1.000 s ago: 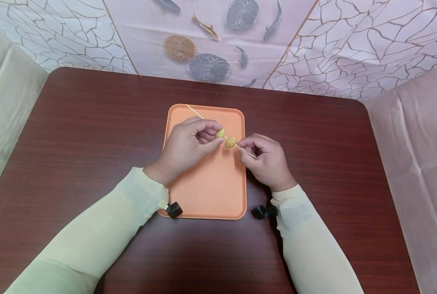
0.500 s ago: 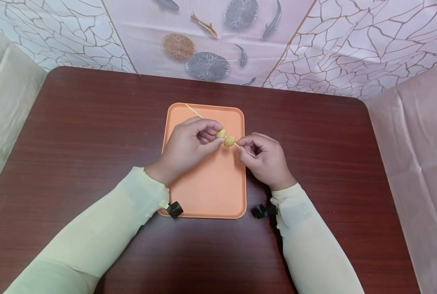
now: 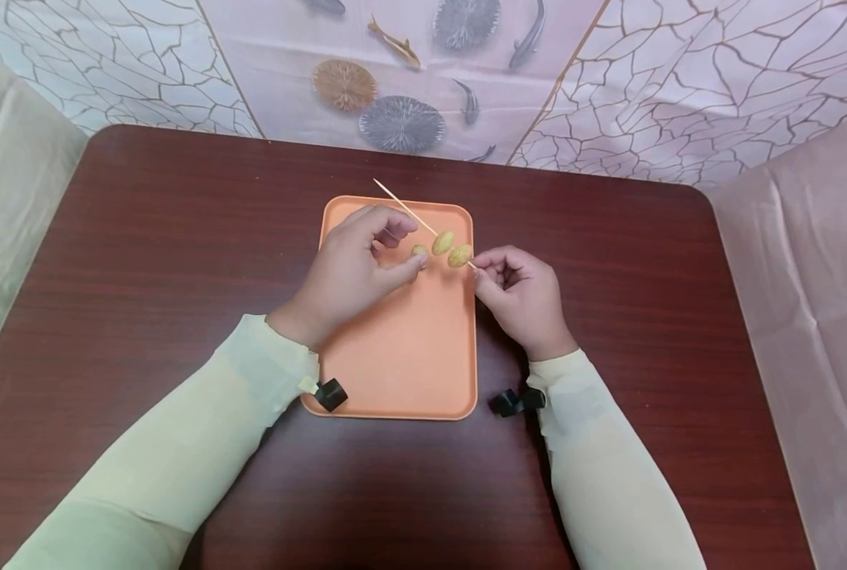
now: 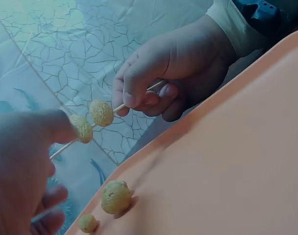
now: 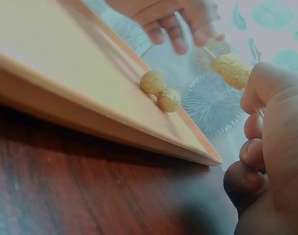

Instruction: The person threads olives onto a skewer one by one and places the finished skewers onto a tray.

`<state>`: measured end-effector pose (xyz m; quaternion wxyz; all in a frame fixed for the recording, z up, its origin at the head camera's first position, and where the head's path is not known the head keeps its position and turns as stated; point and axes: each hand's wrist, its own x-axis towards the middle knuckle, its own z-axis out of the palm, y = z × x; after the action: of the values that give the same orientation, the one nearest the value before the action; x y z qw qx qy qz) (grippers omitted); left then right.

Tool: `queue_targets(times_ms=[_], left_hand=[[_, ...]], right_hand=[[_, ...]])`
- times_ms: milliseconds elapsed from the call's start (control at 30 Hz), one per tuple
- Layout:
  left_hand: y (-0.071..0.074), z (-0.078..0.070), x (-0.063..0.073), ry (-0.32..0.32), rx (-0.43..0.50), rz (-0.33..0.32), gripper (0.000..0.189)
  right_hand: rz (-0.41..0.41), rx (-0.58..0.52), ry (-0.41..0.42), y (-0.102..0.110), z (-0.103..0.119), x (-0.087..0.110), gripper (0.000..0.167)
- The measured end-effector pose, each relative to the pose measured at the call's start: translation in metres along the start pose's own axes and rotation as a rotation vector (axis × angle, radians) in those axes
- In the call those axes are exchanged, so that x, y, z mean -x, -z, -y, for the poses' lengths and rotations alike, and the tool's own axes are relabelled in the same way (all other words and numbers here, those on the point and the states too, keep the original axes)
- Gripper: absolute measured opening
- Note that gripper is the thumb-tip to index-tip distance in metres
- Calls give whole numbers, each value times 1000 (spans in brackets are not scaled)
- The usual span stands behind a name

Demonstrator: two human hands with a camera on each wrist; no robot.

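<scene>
Head view shows the skewer (image 3: 423, 224) held above the far end of the orange tray (image 3: 402, 356), its long axis running diagonally from the right hand (image 3: 516, 297) up and away toward the far left, the bare pointed end out past the tray's far rim. The right hand pinches the near end between thumb and fingertips; the left wrist view shows those fingers curled round the stick. Two yellow balls (image 3: 452, 249) sit threaded on it, side by side, just beside that pinch.

The left hand (image 3: 352, 269) is on the other side of the balls, fingers loosely bent, thumb and forefinger closing on a third small ball (image 3: 419, 252) at the tray surface, just below the stick. From the wrist views two loose balls (image 5: 161, 90) lie touching each other on the tray near its far edge. So the free point lies beyond and left of the left hand's fingertips, while the loaded stretch lies between the two hands.
</scene>
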<state>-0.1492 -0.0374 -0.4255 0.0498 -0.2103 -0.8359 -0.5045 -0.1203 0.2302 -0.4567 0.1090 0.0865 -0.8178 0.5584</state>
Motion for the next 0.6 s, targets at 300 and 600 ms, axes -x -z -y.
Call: queue_targets(times_ms=[300,600], left_hand=[[-5,6,-1,131,-259,202,67],[-12,9,-1,155,-377,266,44]], right_hand=[[17,-71,-56,4,-6,-4,10],[45,-76,-75,5,-7,-5,9]])
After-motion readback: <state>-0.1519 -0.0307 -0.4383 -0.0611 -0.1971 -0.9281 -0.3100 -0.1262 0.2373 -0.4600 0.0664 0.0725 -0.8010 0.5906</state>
